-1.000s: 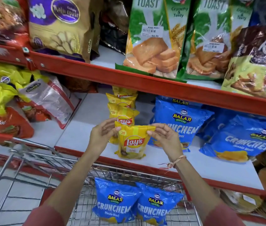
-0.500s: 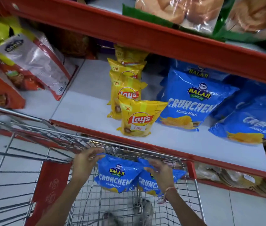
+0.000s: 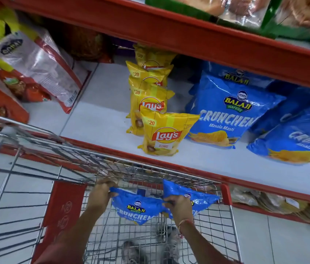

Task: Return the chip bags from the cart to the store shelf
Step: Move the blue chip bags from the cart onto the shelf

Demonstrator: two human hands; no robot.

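Inside the wire shopping cart [image 3: 232, 221], the left hand [image 3: 100, 194] and right hand [image 3: 178, 205] each pinch a top corner of the puffy blue foil Balaji chip bag [image 3: 138, 207], probably light, slippery, crushable between the fingers

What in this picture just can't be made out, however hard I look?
- Head view: the second blue bag in the cart; its print is hidden by the right hand and the first blue bag.
- The rearmost Lay's bag: the red shelf edge above hides its top.
- The toast packs are cut off by the top edge and blurred.
- The barcode on the white pack is too small to read.
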